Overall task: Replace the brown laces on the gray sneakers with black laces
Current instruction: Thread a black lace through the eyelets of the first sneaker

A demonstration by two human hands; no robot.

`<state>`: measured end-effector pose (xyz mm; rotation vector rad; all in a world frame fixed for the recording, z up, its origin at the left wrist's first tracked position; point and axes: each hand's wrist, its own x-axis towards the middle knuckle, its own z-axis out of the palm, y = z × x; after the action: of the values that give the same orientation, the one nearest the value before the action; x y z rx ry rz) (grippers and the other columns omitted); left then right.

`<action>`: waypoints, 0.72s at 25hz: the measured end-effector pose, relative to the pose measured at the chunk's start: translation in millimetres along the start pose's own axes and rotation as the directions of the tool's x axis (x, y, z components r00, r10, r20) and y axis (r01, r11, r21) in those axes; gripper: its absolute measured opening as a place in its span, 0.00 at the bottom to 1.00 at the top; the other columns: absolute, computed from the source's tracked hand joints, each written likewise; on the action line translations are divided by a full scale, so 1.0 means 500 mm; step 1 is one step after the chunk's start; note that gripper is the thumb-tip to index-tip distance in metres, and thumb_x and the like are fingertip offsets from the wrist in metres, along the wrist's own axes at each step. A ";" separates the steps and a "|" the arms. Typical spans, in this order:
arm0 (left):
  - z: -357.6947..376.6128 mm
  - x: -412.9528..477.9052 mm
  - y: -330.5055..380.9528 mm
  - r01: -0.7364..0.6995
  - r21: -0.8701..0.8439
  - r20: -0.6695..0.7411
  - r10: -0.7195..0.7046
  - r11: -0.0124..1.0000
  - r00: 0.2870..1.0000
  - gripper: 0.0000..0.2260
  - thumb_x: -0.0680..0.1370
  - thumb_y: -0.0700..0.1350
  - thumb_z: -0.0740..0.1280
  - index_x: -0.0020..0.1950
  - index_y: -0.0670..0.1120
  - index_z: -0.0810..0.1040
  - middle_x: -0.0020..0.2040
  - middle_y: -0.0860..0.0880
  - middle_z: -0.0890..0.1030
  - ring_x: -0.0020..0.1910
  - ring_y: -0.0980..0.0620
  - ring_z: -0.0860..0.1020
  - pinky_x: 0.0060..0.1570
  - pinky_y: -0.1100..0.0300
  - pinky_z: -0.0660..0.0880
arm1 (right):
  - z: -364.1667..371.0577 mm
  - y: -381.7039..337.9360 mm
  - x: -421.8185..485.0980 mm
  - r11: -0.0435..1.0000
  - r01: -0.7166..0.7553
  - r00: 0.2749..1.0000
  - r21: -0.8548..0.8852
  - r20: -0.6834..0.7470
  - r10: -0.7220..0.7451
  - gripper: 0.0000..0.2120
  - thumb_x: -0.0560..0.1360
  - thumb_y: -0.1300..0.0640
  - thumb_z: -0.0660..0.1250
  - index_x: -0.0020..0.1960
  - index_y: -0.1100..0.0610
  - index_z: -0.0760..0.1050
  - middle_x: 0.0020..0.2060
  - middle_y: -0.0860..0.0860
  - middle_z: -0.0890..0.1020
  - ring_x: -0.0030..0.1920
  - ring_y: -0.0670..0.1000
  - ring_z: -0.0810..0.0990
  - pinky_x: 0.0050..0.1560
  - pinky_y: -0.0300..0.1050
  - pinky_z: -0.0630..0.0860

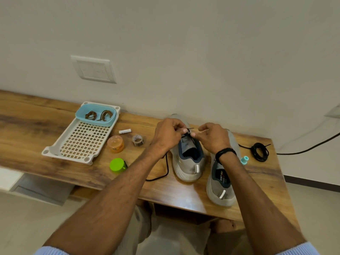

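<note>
Both forearms reached forward over wooden table [55, 137]. Hands met above tongue of left gray sneaker [189, 162]. Left hand [168, 134] fingers curled, pinching black lace [190, 129]. Right hand [211, 138] fingers curled, pinching same lace from opposite side. Lace tail trailed left of that sneaker. Second gray sneaker [220, 183] just right of it. Coiled black lace [259, 151] farther right. Brown laces [99, 115] in blue tub [81, 112], well left.
</note>
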<state>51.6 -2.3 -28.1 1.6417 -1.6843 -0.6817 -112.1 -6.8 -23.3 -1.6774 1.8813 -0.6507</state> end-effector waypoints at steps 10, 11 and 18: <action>0.052 -0.001 -0.004 0.050 0.001 0.110 -0.050 0.999 0.993 0.06 0.77 0.43 0.69 0.48 0.43 0.85 0.43 0.48 0.85 0.44 0.52 0.82 0.46 0.56 0.80 | 0.032 0.035 0.033 0.907 -0.294 0.956 0.301 0.082 0.283 0.12 0.74 0.63 0.71 0.34 0.52 0.79 0.38 0.53 0.83 0.44 0.56 0.83 0.53 0.56 0.81; 0.056 0.001 -0.006 0.058 -0.011 0.118 -0.056 0.998 0.991 0.06 0.77 0.43 0.69 0.48 0.43 0.85 0.42 0.49 0.84 0.45 0.52 0.82 0.46 0.58 0.79 | 0.033 0.037 0.035 0.881 -0.323 0.946 0.347 0.097 0.309 0.13 0.74 0.64 0.71 0.33 0.52 0.78 0.36 0.51 0.82 0.42 0.54 0.81 0.53 0.55 0.81; 0.060 -0.001 -0.004 -0.034 0.079 0.124 0.024 0.996 0.992 0.06 0.77 0.42 0.68 0.49 0.43 0.83 0.40 0.50 0.81 0.41 0.54 0.79 0.39 0.64 0.71 | 0.036 0.043 0.039 0.880 -0.321 0.947 0.349 0.104 0.304 0.13 0.75 0.63 0.70 0.32 0.55 0.78 0.36 0.52 0.81 0.44 0.55 0.82 0.53 0.56 0.81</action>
<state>29.7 -4.7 -48.7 1.6567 -1.8414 -0.7217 -117.6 -23.8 -52.4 -1.1151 1.8114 -0.7603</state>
